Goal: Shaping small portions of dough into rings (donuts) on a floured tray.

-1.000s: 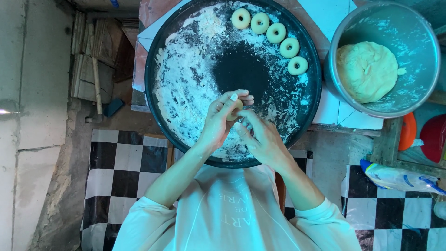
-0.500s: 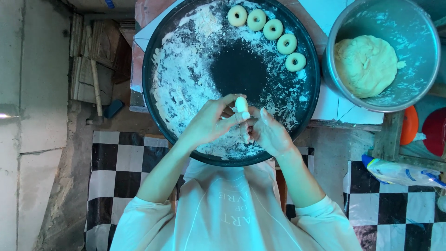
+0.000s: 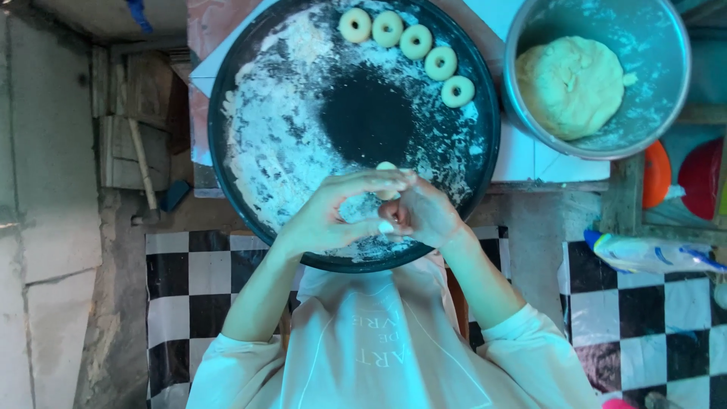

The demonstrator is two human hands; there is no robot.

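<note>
Flour-dusted, the round black tray (image 3: 227, 98) sits ahead of the person, and over its near rim the left hand (image 3: 333, 220) curls its fingers (image 3: 363, 182) narrowly around a small piece of dough (image 3: 387, 168), pressed against the right hand (image 3: 424, 212), whose fingers close on the same piece, so both hands hold it between them, apparently to shape it. Farther right, five dough rings (image 3: 416, 42) lie in an arc along the tray's far edge, clear of the working area, and a metal bowl (image 3: 666, 45) holding the dough mass (image 3: 572, 83) stands just beside the tray within reach.
</note>
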